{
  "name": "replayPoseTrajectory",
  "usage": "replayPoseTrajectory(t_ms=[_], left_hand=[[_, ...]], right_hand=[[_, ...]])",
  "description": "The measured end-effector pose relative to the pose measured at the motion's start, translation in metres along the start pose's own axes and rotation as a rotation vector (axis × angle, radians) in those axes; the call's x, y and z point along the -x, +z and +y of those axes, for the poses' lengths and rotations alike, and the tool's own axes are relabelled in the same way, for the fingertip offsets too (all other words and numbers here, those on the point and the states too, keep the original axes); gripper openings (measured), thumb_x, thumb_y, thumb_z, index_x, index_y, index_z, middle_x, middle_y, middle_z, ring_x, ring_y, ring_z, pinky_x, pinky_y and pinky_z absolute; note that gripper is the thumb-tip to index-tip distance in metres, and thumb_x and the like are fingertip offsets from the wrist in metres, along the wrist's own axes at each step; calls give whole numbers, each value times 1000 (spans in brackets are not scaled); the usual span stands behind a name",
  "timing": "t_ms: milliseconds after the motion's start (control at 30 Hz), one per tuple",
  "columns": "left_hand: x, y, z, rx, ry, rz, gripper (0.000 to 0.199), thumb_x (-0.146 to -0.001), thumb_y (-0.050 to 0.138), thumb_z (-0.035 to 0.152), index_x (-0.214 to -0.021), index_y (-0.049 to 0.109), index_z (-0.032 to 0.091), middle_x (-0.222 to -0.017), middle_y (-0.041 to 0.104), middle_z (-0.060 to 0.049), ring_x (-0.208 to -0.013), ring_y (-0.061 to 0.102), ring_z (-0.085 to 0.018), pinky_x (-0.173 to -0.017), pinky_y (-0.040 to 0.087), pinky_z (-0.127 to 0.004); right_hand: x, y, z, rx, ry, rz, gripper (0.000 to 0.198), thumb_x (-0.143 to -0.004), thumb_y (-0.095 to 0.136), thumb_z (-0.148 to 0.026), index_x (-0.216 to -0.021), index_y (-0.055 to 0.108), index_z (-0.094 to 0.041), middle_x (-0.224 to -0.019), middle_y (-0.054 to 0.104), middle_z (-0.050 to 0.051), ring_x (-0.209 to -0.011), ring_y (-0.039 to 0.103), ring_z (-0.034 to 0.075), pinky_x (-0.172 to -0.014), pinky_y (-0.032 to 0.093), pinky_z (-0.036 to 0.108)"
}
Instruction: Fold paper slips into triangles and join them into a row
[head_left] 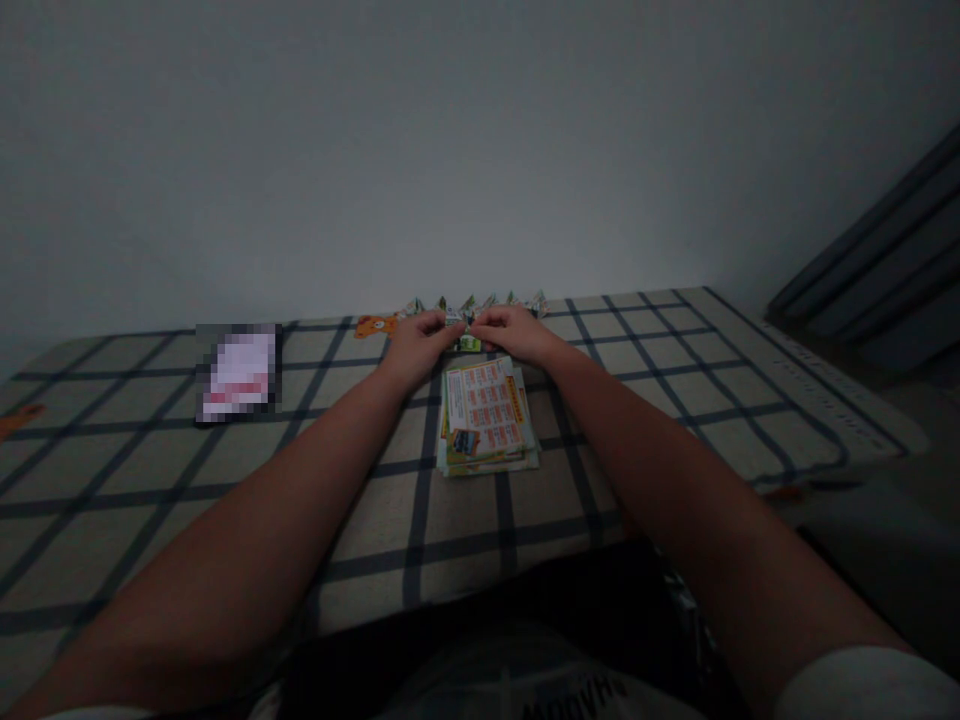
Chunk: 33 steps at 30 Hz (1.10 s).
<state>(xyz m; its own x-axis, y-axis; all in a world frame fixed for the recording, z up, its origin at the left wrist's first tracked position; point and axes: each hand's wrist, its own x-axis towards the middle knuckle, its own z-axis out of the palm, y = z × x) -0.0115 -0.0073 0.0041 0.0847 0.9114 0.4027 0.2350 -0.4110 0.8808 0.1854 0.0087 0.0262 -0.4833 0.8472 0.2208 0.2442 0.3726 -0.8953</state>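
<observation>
Both my hands are stretched forward to the far part of the table, fingers bent toward each other. Between them lies a small piece of green-and-white printed paper [468, 342], partly covered by the fingers. My left hand [415, 345] pinches its left side, and my right hand [517, 332] pinches its right side. Behind the hands stands a row of several small folded paper pieces [538, 303] with pointed tops. Nearer to me is a stack of printed leaflets [486, 412], slightly fanned, with orange-and-white panels on the top sheet.
A checkered tablecloth [645, 375] covers the table, which meets a plain wall [480, 150]. An orange bear print [373, 326] shows beside my left hand. To the left lies a phone-like object [238, 375], its bright face pixelated. Grey curtain-like folds [885, 260] hang at right.
</observation>
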Motion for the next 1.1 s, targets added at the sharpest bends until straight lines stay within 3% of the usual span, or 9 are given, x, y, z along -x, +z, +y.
replayPoseTrajectory(t_ms=[267,467,700,900,1100], left_hand=[[1,0,2,-9,-21,9,31,-74,78,45,-66,65,18,-62,58,2,-60,50,-13,-59,39,-27],[0,-2,3,8,10,4,31,-76,77,45,-67,66,17,-64,59,1,-63,50,-13,-59,37,-27],[0,0,2,30,32,13,36,-74,78,42,-56,56,18,-57,48,3,-57,40,-11,-56,30,-27],[0,0,2,9,51,28,45,-80,71,49,-54,51,19,-54,40,4,-54,34,-11,-53,25,-28],[-2,-2,0,-32,42,36,46,-81,69,51,-53,51,19,-54,41,3,-55,36,-12,-53,26,-28]], right_hand=[[1,1,-5,50,6,12,15,-87,66,-25,-76,63,-16,-68,57,-1,-63,50,11,-60,39,25],[-1,2,-1,-60,12,-29,12,-88,66,-27,-85,65,-16,-68,55,-3,-64,50,11,-62,40,25],[0,2,-2,3,-27,-12,12,-84,67,-26,-81,64,-15,-72,59,-1,-65,52,12,-62,40,26],[0,3,-2,10,-34,12,11,-83,67,-25,-80,63,-16,-71,59,-1,-65,52,12,-62,40,26],[-2,5,1,-36,-6,-19,11,-87,65,-25,-81,62,-16,-68,56,-2,-62,51,11,-60,40,25]])
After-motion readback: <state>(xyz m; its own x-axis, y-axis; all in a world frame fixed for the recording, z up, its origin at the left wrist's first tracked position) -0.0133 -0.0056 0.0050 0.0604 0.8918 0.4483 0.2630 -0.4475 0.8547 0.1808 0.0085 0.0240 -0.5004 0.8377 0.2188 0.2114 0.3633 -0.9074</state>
